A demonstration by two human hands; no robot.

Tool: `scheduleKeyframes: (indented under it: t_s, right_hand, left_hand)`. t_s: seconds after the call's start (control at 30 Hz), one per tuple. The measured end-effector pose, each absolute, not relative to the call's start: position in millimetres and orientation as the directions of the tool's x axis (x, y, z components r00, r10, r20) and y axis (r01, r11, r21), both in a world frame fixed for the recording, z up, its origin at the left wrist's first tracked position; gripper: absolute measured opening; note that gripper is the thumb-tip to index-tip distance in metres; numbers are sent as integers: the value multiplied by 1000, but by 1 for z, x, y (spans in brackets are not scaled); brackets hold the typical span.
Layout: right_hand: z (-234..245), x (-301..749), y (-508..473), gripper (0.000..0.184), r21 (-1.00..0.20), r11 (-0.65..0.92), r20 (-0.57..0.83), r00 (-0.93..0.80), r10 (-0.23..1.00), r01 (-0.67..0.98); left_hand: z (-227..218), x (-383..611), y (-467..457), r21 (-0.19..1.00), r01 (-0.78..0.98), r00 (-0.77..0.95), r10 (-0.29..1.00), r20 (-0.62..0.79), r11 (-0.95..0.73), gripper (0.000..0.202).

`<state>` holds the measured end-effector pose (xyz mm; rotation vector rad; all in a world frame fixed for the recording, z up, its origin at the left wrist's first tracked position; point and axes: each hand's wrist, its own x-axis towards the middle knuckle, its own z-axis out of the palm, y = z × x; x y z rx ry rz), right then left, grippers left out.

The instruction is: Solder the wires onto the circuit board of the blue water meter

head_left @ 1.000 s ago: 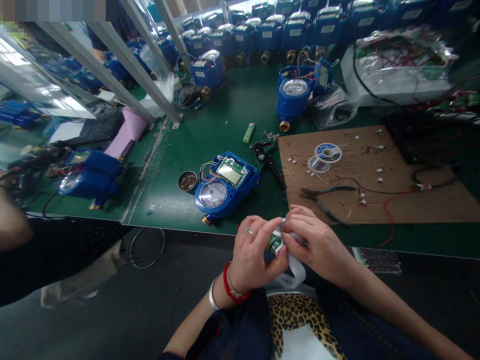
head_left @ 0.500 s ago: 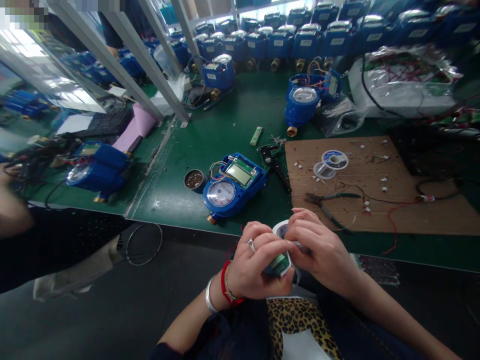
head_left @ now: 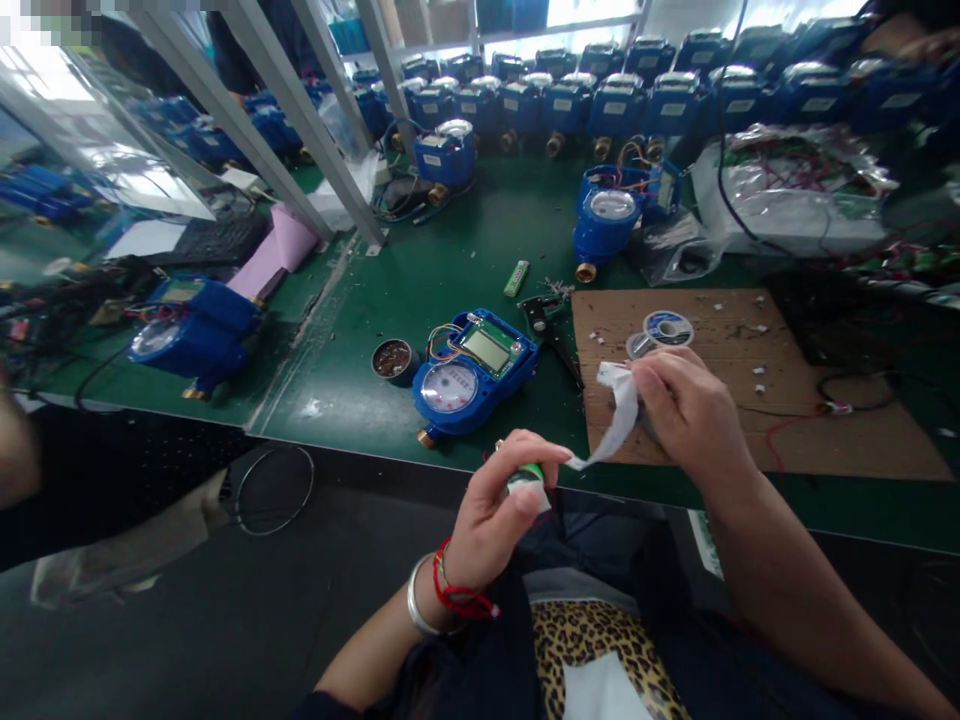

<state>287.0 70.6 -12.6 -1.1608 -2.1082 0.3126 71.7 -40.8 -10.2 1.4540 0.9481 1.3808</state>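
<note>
My left hand (head_left: 499, 505) is closed around a small green piece (head_left: 531, 472), perhaps a battery, with white tape on its near end; the fingers hide most of it. From the left fingertip a strip of white tape (head_left: 619, 425) stretches up to my right hand (head_left: 686, 405), which pinches it over the cardboard's front left part. Whether the tape roll is inside my right hand cannot be seen clearly. Just beyond my left hand, an opened blue water meter (head_left: 450, 390) lies on the bench, its display board (head_left: 487, 348) and wires exposed.
Black-handled cutters (head_left: 551, 335) and a green-and-white stick (head_left: 516, 278) lie beyond the meter; a small cup (head_left: 393, 360) stands left of it. A solder spool (head_left: 667, 328) sits on the cardboard (head_left: 840, 430). Several blue meters (head_left: 566, 105) line the back. Another person's arm (head_left: 15, 450) is at left.
My hands have moved apart. The right one went up and right over the cardboard, drawing out a strip of white tape; the left stayed low with the green piece.
</note>
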Motion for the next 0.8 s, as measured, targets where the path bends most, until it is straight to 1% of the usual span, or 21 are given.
scheduleKeyframes:
  t_s: [0.03,0.1,0.2,0.3,0.37,0.47,0.53,0.57,0.67,0.73,0.8]
  right_hand:
    - [-13,285,79,25,-464,565,470,-351,810,682]
    - [-20,283,98,31,-383,539,468,-345,814,751]
    - [-35,282,123,38,-306,473,435,-321,842,826]
    - [-43,278,130,50,-261,458,437,-319,841,850]
    - [-39,272,123,52,-267,489,463,-334,821,830]
    - [-25,261,96,44,-348,606,494,-409,767,715]
    - [-15,254,71,43,-414,718,520,-501,691,560]
    - [-12,252,59,43,-423,771,556,-536,635,476]
    - [-10,250,29,42,-362,887,640,-615,460,287]
    - [-11,252,19,42,-317,918,622,-679,390,236]
    - [-11,254,16,43,-301,930,565,-745,354,213]
  left_hand:
    - [-13,70,-40,962,-96,75,962,264,-257,39]
    - [-18,69,-41,965,-172,56,976,212,-199,40]
    - [-24,70,-43,963,-227,11,989,150,-143,46]
    - [-27,73,-42,946,-314,-30,997,77,-83,49]
    - [-26,75,-40,908,-416,-38,998,40,-52,46]
    - [-20,77,-37,812,-583,-25,1000,-16,-1,43]
    - [-13,79,-36,727,-684,-2,996,-87,63,45]
    - [-9,79,-35,679,-728,18,992,-127,100,47]
    - [-1,81,-35,526,-826,108,973,-204,202,49]
    - [1,83,-35,450,-852,182,957,-225,268,49]
    - [1,83,-35,405,-857,229,940,-252,318,49]
